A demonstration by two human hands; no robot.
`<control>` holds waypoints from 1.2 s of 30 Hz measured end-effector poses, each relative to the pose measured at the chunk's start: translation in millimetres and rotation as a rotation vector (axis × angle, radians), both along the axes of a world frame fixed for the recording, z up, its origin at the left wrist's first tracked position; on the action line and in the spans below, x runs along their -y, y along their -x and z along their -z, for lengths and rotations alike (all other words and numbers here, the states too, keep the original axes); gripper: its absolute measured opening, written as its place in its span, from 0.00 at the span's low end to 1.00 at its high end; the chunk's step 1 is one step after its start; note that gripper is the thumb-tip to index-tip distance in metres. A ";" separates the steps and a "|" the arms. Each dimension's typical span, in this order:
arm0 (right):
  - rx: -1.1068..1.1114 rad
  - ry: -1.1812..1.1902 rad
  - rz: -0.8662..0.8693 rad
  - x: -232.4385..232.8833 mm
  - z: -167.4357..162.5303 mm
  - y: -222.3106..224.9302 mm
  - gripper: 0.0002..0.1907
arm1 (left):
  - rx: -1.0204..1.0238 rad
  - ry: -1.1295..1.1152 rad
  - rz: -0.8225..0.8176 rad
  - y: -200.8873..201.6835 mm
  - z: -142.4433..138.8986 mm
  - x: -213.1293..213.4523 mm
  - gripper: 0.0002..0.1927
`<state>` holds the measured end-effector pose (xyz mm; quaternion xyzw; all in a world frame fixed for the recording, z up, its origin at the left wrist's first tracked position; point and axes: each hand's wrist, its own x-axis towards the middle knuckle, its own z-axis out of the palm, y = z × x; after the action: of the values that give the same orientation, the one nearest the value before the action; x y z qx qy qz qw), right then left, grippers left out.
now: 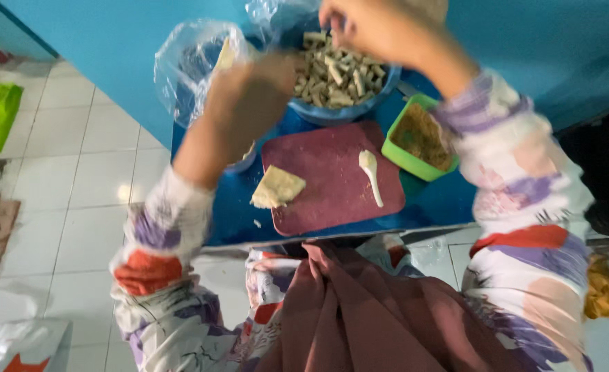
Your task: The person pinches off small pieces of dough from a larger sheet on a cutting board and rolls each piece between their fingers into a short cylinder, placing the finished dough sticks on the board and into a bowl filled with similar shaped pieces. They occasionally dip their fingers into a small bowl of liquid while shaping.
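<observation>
With the right hand [359, 27] closing on a roll above the bowl [339, 103] and the blurred left hand [249, 103], grip indeterminate, beside the bag [194, 62], hasty movement could scatter rolls or knock the spoon [370, 176] off the board [332, 176].

Long white sleeves [525, 207] — purple, orange, peach patches, mauve cloth [359, 310] draped over lap

Maroon cutting board [332, 176], green container [402, 153], blue bowl [339, 111], white spoon [370, 173], purple-orange patterned sleeves [525, 200]
</observation>
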<state>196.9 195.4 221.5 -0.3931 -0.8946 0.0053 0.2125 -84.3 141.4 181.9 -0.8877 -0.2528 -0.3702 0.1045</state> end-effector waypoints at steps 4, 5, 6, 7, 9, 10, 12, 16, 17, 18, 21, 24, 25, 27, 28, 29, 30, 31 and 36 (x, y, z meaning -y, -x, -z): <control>0.060 0.070 0.029 113.8 49.5 13.5 0.11 | -0.209 0.459 -0.196 14.9 55.2 82.6 0.06; 0.049 0.174 0.087 138.7 61.9 16.8 0.11 | -0.146 0.504 -0.167 15.9 67.4 93.6 0.07; 0.024 0.194 0.072 157.3 74.3 20.9 0.11 | -0.073 0.499 -0.146 16.2 80.3 102.6 0.08; -0.002 0.214 0.053 169.1 87.2 26.9 0.11 | 0.001 0.493 -0.130 17.7 92.7 110.1 0.09; -0.105 0.236 0.039 181.8 112.5 36.4 0.11 | 0.096 0.504 -0.128 18.9 114.9 115.2 0.11; -0.166 0.252 0.032 188.9 127.6 44.3 0.11 | 0.113 0.524 -0.144 20.0 124.4 115.7 0.11; -0.277 0.216 0.043 192.7 152.8 60.6 0.12 | 0.137 0.500 -0.148 18.4 138.8 112.0 0.14; -0.386 0.052 0.056 174.8 177.3 78.0 0.13 | 0.140 0.452 -0.210 9.9 147.6 97.9 0.15; -0.392 0.054 0.073 175.6 181.2 81.3 0.13 | 0.138 0.485 -0.251 7.5 149.3 101.1 0.15; -0.400 0.053 0.089 174.9 184.0 84.7 0.14 | 0.134 0.476 -0.266 7.1 150.3 102.3 0.13; -0.397 0.062 0.111 174.0 187.2 90.5 0.13 | 0.124 0.445 -0.301 5.7 154.0 102.1 0.08; -0.375 0.038 0.118 174.5 186.5 92.8 0.13 | 0.160 0.460 -0.324 5.4 158.9 97.8 0.06; -0.365 0.024 0.120 175.2 185.9 92.9 0.13 | 0.201 0.489 -0.327 5.9 159.9 96.2 0.06; -0.342 -0.012 0.080 177.2 185.1 93.6 0.15 | 0.267 0.586 -0.317 9.8 161.4 93.5 0.07; -0.331 -0.029 0.059 177.8 185.1 94.7 0.17 | 0.292 0.654 -0.304 13.2 161.5 91.8 0.07; -0.334 -0.047 0.065 178.3 185.0 95.3 0.16 | 0.318 0.722 -0.289 15.4 161.3 90.8 0.08; -0.337 -0.066 0.073 178.2 185.3 96.5 0.16 | 0.333 0.747 -0.272 17.6 161.0 89.6 0.08; -0.340 -0.084 0.081 178.0 185.9 97.5 0.16 | 0.348 0.773 -0.253 19.4 160.5 88.5 0.08; -0.404 -0.054 0.114 170.7 191.0 98.3 0.13 | 0.405 0.823 -0.218 20.4 160.5 88.5 0.09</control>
<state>98.6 24.8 30.5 -0.4280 -0.8100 0.0479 0.3979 -104.7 52.9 21.4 -0.7336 -0.4854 -0.3921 -0.2692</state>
